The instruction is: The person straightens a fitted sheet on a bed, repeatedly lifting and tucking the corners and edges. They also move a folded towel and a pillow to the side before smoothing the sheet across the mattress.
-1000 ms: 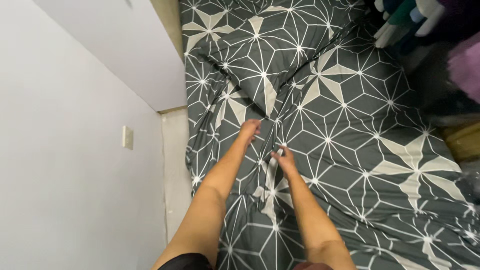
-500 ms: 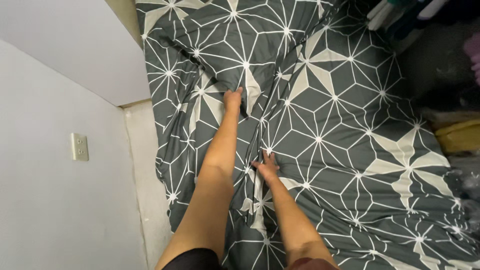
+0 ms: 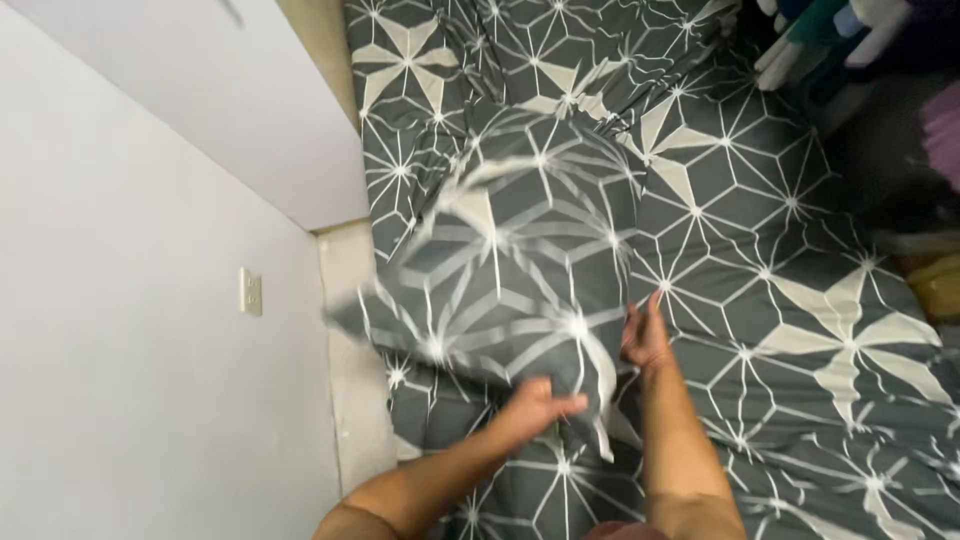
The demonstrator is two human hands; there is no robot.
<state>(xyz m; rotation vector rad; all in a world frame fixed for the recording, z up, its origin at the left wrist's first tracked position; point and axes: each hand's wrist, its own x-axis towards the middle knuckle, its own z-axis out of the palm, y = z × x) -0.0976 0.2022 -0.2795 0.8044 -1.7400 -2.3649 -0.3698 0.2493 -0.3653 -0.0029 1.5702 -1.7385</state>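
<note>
head view, looking down a bed dressed in a dark grey bed sheet (image 3: 800,300) printed with white star-and-triangle geometry. a pillow (image 3: 520,270) in a matching grey geometric case is raised above the sheet, tilted and blurred, its lower edge nearest the viewer and its upper end toward the head of the bed.

left hand (image 3: 535,405): at the pillow's lower edge, fingers curled around the case fabric and closed on it; the thumb lies across the front of the cloth. right hand (image 3: 645,335): at the pillow's right lower edge, palm against the side of the pillow, fingers extended upward and held fairly close together; whether the fingers clamp the fabric cannot be told, as the contact side is hidden. both forearms enter from the bottom edge, below the pillow.

left of the pillow: a white wall (image 3: 150,300) carrying a small pale wall plate (image 3: 250,292), and a strip of pale floor (image 3: 350,360) between wall and bed. above and left of the pillow, the wall steps back at a corner. far right of the pillow, beyond the sheet's edge, lie blurred coloured items (image 3: 830,40) and dark clutter too indistinct to identify.
</note>
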